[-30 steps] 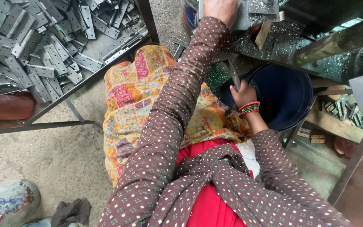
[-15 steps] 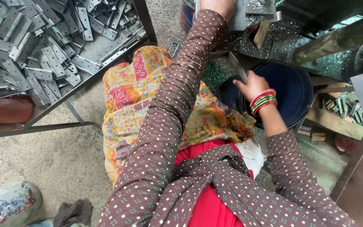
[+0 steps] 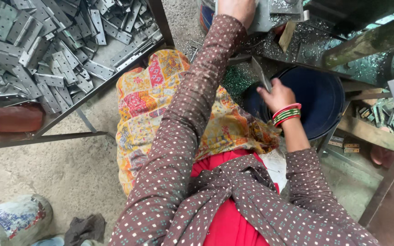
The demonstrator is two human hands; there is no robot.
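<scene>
Now, right hand: pinching a grey hinge over the blue bucket.
Left hand: resting on the metal plate above; grip cannot be told.
Hinge pile: lying on the left tray.
Tip: keeping fingertips on the hinge's end steadies it.

Soft even daylight, faint shadows, sharp focus, slight wide-angle edge stretch.

A metal workshop: heaped steel hinges, shavings-strewn machine bench.
</scene>
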